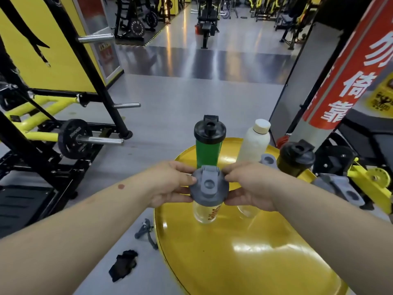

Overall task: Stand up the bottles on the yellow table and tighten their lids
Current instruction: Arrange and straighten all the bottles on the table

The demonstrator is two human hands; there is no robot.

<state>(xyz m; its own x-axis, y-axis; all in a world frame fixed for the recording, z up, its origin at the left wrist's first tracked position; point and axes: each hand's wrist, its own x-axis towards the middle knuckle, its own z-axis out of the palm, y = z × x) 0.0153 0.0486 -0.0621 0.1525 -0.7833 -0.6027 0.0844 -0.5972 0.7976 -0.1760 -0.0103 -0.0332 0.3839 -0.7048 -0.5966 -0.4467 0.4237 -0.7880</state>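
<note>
Clear bottle (205,213): upright on the yellow tabletop (244,258), near its far-left part; transparent body with orange lettering, mostly hidden beneath its lid.
Grey lid (209,189): seated on the clear bottle's mouth; flip cap (209,179) on top, raised toward the far side.
Left hand (170,184): closed on the left rim of the grey lid, thumb on the upper edge, fingers curled under the near edge.
Right hand (249,186): closed on the right rim of the same lid, thumb tip and fingertips touching the edge.
Green bottle (208,152): upright just behind the clear bottle; black lid (210,130) with its flip cap standing open.
White bottle (255,143): upright to the right of the green one, cream-coloured cap (262,125) in place.
Dark bottle (294,160): at the right edge of the tabletop, leaning in the wide-angle view; black lid with flip cap.
Second grey lid (268,160): partly visible between the white and dark bottles; whether it sits on a bottle cannot be told.
Third grey lid (340,189): beyond the right forearm at the tabletop's right rim; what lies beneath it is hidden.
Floor items: a black glove (124,265) and a grey hand gripper (146,232) lie on the grey floor left of the tabletop.
Surroundings: a black and yellow weight rack with a plate (74,138) on the left; a red banner (348,67) with white characters on the right.
</note>
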